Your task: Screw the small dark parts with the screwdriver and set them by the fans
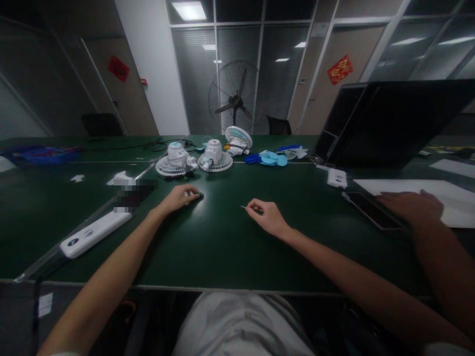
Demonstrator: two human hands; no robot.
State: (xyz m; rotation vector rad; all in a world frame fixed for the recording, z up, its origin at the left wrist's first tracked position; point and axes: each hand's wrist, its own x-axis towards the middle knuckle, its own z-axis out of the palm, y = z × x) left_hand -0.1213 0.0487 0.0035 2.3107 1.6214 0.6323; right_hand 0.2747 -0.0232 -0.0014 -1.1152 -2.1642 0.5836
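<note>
Above the green table, my left hand [181,199] is closed in a pinch on a small dark piece [201,195], too small to name. My right hand [267,216] pinches a thin, pale, pin-like piece [243,206] whose tip points left. A stretch of tabletop lies between the two hands. Beyond my left hand, two white small fans [175,160] [215,157] rest with their grilles down. A third small fan [238,141] leans behind them, its grille tilted up. Light-blue fan blades [273,158] lie to their right.
A white power strip [96,235] lies at the left, near a blue basket [48,155]. At right are a phone [373,210], a white box-shaped device [337,178], a large black monitor [401,121] and another person's hand [413,205] on white paper [460,202].
</note>
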